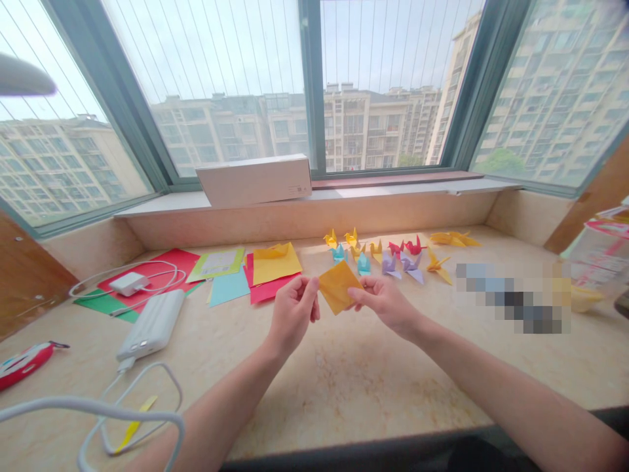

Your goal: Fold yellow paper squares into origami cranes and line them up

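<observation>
A small square of golden-yellow origami paper [339, 288] is held above the counter between my two hands. My left hand [296, 303] pinches its left corner between thumb and curled fingers. On the opposite side, my right hand [381, 298] grips the right edge, thumb on top. Whether the paper is folded in layers I cannot tell. Just behind it stand several folded paper cranes, among them a light-blue crane [363, 263], a lilac crane [392, 265], a red crane [415, 245] and a yellow crane [350, 236]. An orange-yellow crane [437, 265] sits to the right.
Left of my hands lie yellow paper sheets [275, 267], red paper [265, 293] and light-blue paper [228, 288]. A white power bank [151, 324] with cables, a red-and-white tool [27, 364], a white box [255, 180] on the sill and a clear plastic container [599, 255] surround the work area.
</observation>
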### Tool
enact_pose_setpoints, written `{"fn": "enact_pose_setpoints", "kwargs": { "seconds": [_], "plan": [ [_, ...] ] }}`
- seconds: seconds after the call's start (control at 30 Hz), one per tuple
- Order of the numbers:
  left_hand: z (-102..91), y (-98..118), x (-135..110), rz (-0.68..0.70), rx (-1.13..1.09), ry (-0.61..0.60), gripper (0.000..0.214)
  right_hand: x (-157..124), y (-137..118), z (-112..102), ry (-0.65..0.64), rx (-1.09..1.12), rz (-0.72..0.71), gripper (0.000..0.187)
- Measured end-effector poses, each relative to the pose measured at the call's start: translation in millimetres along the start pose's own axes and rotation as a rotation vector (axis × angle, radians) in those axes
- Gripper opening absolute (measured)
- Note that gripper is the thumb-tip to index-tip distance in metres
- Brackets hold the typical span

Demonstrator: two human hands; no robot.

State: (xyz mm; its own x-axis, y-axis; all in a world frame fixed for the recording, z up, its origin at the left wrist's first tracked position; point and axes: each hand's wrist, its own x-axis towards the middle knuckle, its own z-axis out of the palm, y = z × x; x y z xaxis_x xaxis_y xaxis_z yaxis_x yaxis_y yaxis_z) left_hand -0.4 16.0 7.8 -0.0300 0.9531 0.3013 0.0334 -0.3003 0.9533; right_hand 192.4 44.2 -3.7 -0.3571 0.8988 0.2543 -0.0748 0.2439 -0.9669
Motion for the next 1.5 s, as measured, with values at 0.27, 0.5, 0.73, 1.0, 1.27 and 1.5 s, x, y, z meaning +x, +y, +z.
{"fn": "enact_pose_setpoints", "kwargs": {
  "seconds": [0.27, 0.5, 0.73, 1.0, 1.27, 1.5],
  "plan": [
    [4.4, -2, -1, -0.033, -0.053, -0.028, 0.032, -6, 3, 15, 0.018, 0.094, 0.004, 0.031],
    [2.3, 0, 1, -0.092, -0.117, -0.088, 0.036, -9, 4, 14, -0.121, 0.045, 0.007, 0.030],
    [3.0, -5, 0, -0.076, 0.026, -0.098, 0.032, -8, 10, 12, -0.039, 0.156, -0.040, 0.045],
    [6.1, -1, -3, -0.066, -0.093, -0.148, 0.029, -6, 14, 12, 0.089, 0.134, -0.084, 0.067],
    [4.9, 0, -1, -0.104, -0.074, -0.096, 0.027, -6, 17, 11, 0.153, 0.067, -0.147, 0.050],
    [3.4, -1, 0, -0.117, -0.047, -0.096, 0.029, -9, 16, 9, 0.173, -0.164, -0.246, 0.021]
  ]
}}
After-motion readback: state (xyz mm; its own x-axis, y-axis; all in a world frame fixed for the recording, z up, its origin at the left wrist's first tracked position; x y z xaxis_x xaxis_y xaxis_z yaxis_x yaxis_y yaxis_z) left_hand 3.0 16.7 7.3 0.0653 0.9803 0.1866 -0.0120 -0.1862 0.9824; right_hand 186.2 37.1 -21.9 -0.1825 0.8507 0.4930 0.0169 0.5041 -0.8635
